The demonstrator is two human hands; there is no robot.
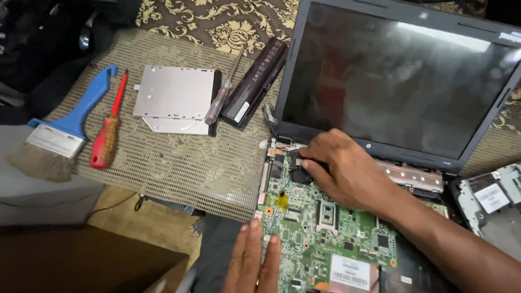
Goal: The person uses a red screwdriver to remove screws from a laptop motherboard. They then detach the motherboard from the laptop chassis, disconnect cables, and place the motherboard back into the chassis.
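Now, looking down from the head, the right hand (343, 172) lies on the top left corner of the green circuit board (326, 235), fingers bent and pressing there, just under the laptop screen (398, 76). I cannot tell if they pinch anything. The left hand (253, 264) rests flat with straight, loose fingers on the board's left edge, holding nothing. On the mesh mat (179, 161) lie a blue brush (65, 128), a red screwdriver (108, 129), a silver disc drive (174, 97) and a black battery (256, 81).
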